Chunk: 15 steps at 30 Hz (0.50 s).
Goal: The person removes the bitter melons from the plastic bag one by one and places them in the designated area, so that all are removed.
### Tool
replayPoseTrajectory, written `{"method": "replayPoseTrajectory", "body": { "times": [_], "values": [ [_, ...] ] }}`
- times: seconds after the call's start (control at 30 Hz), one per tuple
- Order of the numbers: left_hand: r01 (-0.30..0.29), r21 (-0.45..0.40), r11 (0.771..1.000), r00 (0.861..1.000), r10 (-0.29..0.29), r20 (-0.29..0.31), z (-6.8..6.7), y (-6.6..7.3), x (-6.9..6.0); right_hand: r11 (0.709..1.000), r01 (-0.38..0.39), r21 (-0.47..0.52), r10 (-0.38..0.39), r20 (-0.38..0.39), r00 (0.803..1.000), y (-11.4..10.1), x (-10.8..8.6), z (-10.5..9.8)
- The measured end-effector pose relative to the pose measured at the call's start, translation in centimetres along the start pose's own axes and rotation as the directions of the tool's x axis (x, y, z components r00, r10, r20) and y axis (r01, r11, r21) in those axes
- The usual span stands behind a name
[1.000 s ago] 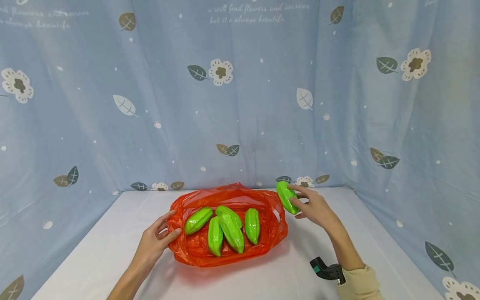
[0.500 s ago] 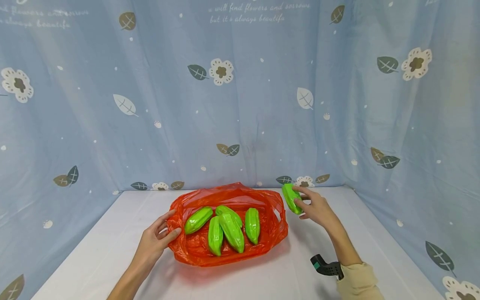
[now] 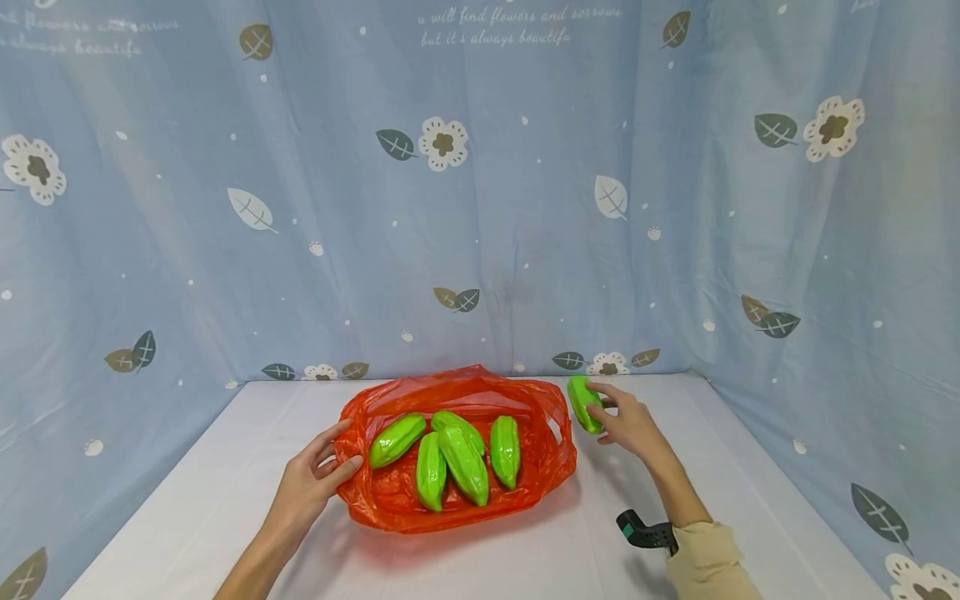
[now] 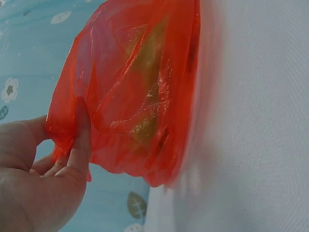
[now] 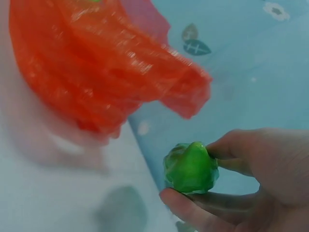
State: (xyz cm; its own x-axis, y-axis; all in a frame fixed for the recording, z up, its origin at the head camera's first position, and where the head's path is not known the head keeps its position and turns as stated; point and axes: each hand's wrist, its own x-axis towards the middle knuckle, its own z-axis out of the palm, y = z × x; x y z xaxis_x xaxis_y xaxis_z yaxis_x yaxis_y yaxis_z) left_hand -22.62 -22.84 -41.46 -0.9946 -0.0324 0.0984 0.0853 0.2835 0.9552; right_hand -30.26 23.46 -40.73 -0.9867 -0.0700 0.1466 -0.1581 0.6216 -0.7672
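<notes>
A red plastic bag (image 3: 397, 523) lies spread open at mid-table, with several shiny green bitter melons (image 3: 465, 471) inside. At its left end, my left hand (image 3: 306, 483) pinches the bag's rim between thumb and fingers; in the left wrist view, the left hand (image 4: 53, 169) has the thin plastic between its digits. Just beyond the bag's right end, my right hand (image 3: 628, 421) holds another ridged bitter melon (image 3: 582, 404) by its sides. The right wrist view shows this bitter melon (image 5: 190, 168) end-on between thumb and fingers, raised over the table, its shadow below.
A white cloth covers the table (image 3: 645, 492). Blue patterned curtain (image 3: 480, 208) hangs behind it and along both sides. A black strap device (image 3: 645, 531) sits on the right wrist and sticks out toward the left.
My right hand has shifted right with the bitter melon, away from the bag's right end, and slightly lower in the head view. The left hand and the bag stay in place.
</notes>
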Motion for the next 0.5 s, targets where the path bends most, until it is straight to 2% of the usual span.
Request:
{"method": "replayPoseTrajectory", "body": {
  "times": [0.5],
  "values": [
    [0.012,-0.001,1.0,1.0,-0.012,0.006,0.1,-0.3,0.0,0.998,-0.051,-0.032,0.05,-0.033,0.998,2.5,0.8,1.3]
  ]
}}
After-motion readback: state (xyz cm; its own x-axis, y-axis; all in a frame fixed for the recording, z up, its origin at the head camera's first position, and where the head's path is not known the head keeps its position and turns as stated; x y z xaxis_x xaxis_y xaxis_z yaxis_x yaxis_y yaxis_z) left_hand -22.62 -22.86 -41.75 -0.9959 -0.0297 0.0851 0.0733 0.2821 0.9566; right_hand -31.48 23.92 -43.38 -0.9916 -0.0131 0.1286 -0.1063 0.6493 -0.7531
